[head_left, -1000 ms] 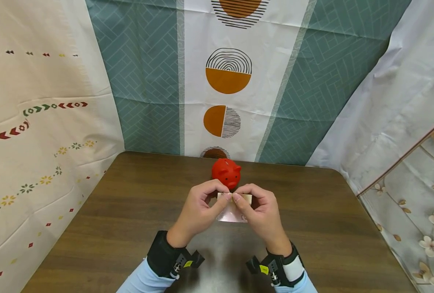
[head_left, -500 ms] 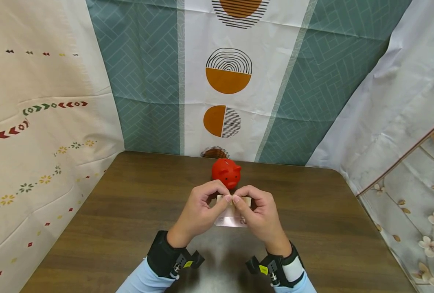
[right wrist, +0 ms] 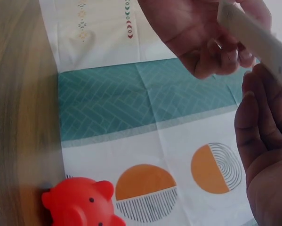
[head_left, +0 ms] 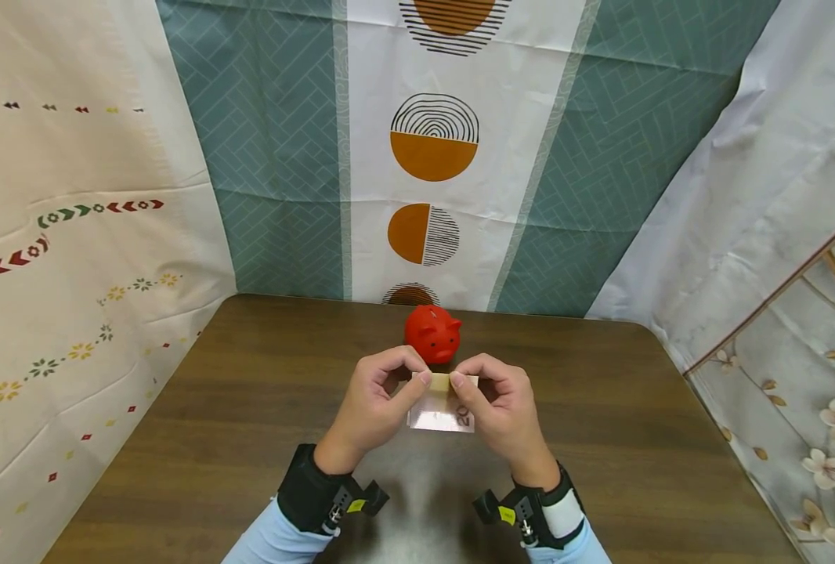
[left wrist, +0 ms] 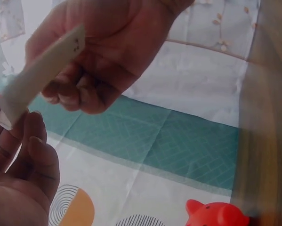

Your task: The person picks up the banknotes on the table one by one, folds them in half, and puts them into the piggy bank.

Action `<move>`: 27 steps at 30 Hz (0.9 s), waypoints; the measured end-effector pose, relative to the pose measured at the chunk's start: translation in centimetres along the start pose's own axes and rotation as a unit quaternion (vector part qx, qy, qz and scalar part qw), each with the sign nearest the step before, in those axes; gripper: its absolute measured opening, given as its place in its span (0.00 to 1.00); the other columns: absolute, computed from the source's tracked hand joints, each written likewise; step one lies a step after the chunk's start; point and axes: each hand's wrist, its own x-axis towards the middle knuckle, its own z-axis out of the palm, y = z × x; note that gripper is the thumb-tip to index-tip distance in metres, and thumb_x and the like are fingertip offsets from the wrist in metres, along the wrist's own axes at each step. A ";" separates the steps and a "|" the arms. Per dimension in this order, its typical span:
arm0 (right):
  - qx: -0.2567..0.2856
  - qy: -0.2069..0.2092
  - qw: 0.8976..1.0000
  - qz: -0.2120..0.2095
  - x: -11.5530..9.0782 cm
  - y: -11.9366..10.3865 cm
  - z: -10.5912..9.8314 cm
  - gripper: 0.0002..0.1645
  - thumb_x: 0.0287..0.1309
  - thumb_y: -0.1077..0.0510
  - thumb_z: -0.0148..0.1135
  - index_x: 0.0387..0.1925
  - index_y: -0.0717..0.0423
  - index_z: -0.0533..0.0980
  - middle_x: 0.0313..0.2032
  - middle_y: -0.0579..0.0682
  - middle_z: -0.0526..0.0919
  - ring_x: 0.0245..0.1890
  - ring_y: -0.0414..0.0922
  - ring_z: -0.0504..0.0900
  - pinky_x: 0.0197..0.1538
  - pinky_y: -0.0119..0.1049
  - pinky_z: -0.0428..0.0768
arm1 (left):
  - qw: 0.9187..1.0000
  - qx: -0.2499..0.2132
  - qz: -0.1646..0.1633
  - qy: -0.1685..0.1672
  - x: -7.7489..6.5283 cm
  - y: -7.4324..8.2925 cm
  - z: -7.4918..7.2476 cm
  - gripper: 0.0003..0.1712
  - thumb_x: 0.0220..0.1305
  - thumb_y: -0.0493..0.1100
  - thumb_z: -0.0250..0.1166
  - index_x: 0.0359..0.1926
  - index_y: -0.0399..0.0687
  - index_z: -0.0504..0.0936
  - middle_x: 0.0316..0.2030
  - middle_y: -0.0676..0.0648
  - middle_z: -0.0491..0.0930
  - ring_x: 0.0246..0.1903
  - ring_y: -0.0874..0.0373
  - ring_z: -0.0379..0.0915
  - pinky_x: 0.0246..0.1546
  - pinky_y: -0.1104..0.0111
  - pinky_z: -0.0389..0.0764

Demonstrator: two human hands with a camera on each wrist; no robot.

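Between both hands hangs a small folded banknote (head_left: pixel 440 413), pale pink with a yellowish band along its top and dark digits near its right edge. My left hand (head_left: pixel 373 402) pinches its upper left corner between thumb and forefinger. At the upper right corner, my right hand (head_left: pixel 506 407) pinches it the same way. The left wrist view shows the banknote (left wrist: pixel 42 70) nearly edge-on, a fold showing at its near end. Just beyond the fingers, a red piggy bank (head_left: pixel 432 334) stands on the table, slot on top and snout toward me.
The brown wooden table (head_left: pixel 283 368) reaches back to a green and white patterned cloth (head_left: pixel 276 157). A cream cloth (head_left: pixel 93 313) hangs at the left and a white floral one (head_left: pixel 798 376) at the right. Both wrists wear black camera straps (head_left: pixel 312 489).
My hands have drawn slightly apart along the banknote's top edge, mostly the left one moving left. More of the note and its digits show. The piggy bank stays in place on the table.
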 end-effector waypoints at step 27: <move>0.001 0.031 1.000 0.001 -0.1 0.2 -0.3 0.09 0.62 0.76 0.58 0.33 0.65 0.81 0.23 0.51 0.77 0.23 0.41 0.70 0.20 0.34 0.68 | 0.999 0.007 -0.028 0.025 0.1 0.3 -1.3 0.06 0.66 0.28 0.62 0.36 0.39 0.84 0.28 0.42 0.81 0.27 0.58 0.70 0.25 0.71 0.76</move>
